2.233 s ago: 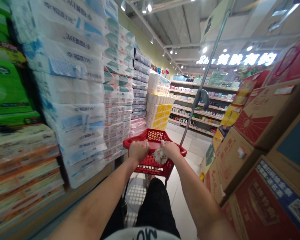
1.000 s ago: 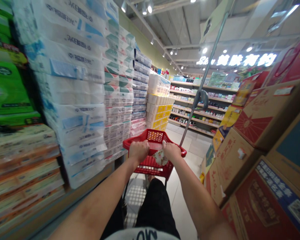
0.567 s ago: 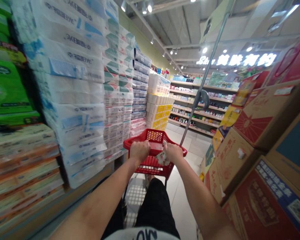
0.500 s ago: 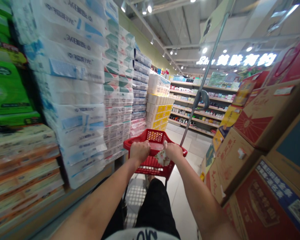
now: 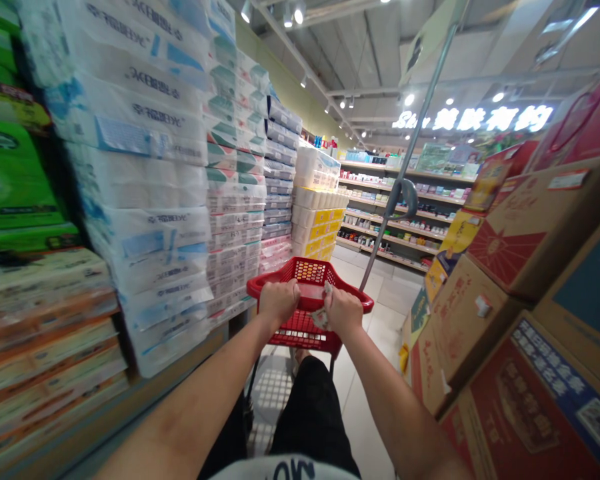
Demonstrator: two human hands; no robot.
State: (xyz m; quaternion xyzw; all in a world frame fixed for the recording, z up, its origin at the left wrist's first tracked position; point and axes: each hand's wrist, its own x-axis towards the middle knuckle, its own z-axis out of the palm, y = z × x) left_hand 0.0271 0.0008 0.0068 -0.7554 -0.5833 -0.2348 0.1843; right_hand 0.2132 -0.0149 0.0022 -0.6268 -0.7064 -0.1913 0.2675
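My left hand (image 5: 279, 301) is closed around the red handle of a shopping cart (image 5: 309, 339). On the right part of the same handle, my right hand (image 5: 344, 309) is wrapped round it too. A crumpled pale, patterned piece of paper or cloth (image 5: 321, 319) pokes out from under my right hand and hangs below the handle. Its exact kind does not show. The red plastic basket of the cart lies just ahead of my hands, and its floor is mostly hidden by the handle. A metal pole (image 5: 383, 240) rises just past the cart's right corner.
Tall stacks of wrapped tissue packs (image 5: 155, 133) line the left side. Cardboard cartons (image 5: 480, 333) are piled on the right. Pale floor tiles (image 5: 375, 360) run between them. Ahead, shelves of small goods (image 5: 390, 213) cross the aisle's end.
My right hand has shifted slightly left along the handle, and less of the crumpled piece shows beneath it. My left hand keeps its place. The surroundings have barely shifted.
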